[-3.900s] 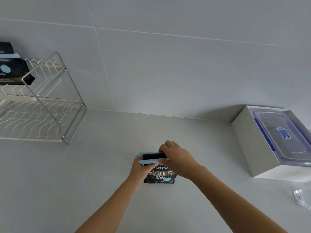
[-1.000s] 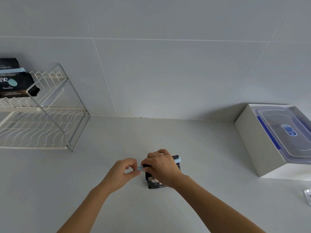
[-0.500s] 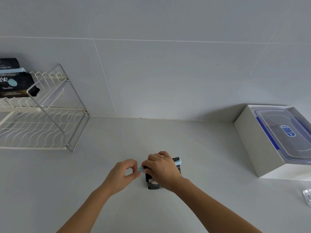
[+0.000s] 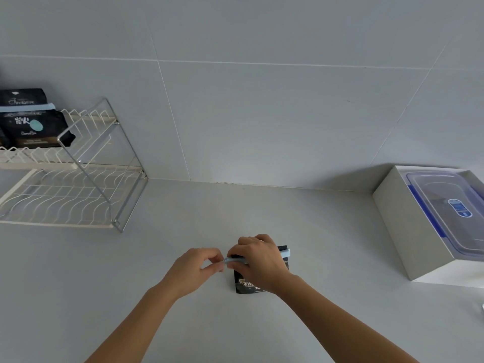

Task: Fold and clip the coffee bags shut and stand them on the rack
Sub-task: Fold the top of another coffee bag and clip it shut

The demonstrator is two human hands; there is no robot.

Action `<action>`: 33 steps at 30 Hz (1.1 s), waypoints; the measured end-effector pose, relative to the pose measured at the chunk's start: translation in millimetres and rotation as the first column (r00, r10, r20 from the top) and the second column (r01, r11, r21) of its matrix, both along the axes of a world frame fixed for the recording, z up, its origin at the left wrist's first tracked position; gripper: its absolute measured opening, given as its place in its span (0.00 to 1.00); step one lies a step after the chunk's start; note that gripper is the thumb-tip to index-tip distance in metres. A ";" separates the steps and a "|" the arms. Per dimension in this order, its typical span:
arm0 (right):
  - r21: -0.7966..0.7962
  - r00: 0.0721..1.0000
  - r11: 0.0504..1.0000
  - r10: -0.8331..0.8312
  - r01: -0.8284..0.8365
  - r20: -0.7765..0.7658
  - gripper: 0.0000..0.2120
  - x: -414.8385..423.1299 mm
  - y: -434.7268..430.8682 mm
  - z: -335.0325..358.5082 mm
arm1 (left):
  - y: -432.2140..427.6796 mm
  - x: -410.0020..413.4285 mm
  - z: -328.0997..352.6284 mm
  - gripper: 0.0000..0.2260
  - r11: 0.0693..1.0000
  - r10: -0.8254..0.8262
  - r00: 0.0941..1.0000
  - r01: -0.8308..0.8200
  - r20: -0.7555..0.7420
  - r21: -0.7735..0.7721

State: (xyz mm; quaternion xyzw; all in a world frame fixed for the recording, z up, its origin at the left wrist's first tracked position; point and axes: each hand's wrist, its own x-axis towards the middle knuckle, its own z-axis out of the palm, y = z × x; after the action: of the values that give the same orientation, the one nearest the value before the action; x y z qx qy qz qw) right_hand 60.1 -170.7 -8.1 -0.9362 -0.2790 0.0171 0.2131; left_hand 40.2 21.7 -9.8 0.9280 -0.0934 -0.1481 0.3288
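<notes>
Knuckles up, right hand (image 4: pixel 258 260) grips clip (image 4: pixel 286 253); left hand (image 4: pixel 195 269) pinches its end.

I am watching both bare forearms extending up from the bottom edge and angling toward each other. The left hand (image 4: pixel 199 267) is sitting knuckles up, its thumb and forefinger pinching the left end of the clip (image 4: pixel 286 254). The right hand (image 4: pixel 259 260) is curling over the top of the coffee bag (image 4: pixel 248 284), fingers bending down across the clip, wrist turning inward. The two hands are nearly touching.
</notes>
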 end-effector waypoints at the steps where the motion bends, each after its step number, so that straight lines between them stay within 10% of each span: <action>1: 0.010 1.000 1.000 -0.015 0.015 -0.007 0.11 0.7 1.2 0.3 | -1.2 -0.5 0.1 0.09 0.999 -0.006 1.000 0.006 0.008 0.035; 14: 0.019 0.987 0.998 -0.049 0.052 -0.152 0.12 5.1 0.9 3.9 | -14.4 -10.2 -3.3 0.13 0.990 0.011 0.980 -0.038 0.198 0.134; 33: 0.033 0.985 0.997 -0.059 0.065 -0.159 0.09 -0.3 1.3 6.7 | -10.3 -8.2 1.7 0.16 0.998 -0.018 0.998 0.014 0.062 0.064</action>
State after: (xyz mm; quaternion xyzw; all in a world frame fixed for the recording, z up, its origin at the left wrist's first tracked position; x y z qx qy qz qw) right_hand 59.8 -169.4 -1.4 -0.9359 -0.2322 0.0792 0.2528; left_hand 32.0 11.4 -8.1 0.9414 -0.1066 -0.1244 0.2949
